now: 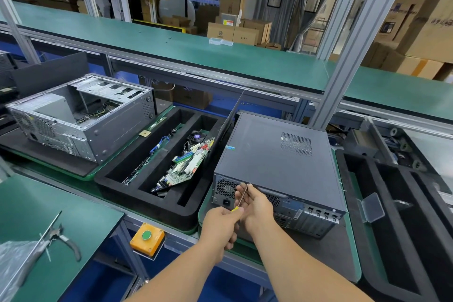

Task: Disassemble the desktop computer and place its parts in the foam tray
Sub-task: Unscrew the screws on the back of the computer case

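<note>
Both forearms reach forward to the rear of the closed computer [282, 162]; the left hand [220, 225] has its grip curled round the screwdriver [241, 197] handle; the right hand [255, 203] pinches its shaft, tip at the case's rear top edge; left of the computer lie one foam tray [147, 203] holding one board [186, 167], then one opened case [81, 117]; a second tray [392, 203] lies right.

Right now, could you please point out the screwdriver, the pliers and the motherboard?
screwdriver [241, 197]: head view, middle of its thin shaft.
pliers [64, 240]: head view, near the pivot above the handles.
motherboard [186, 167]: head view, centre of the board.
</note>
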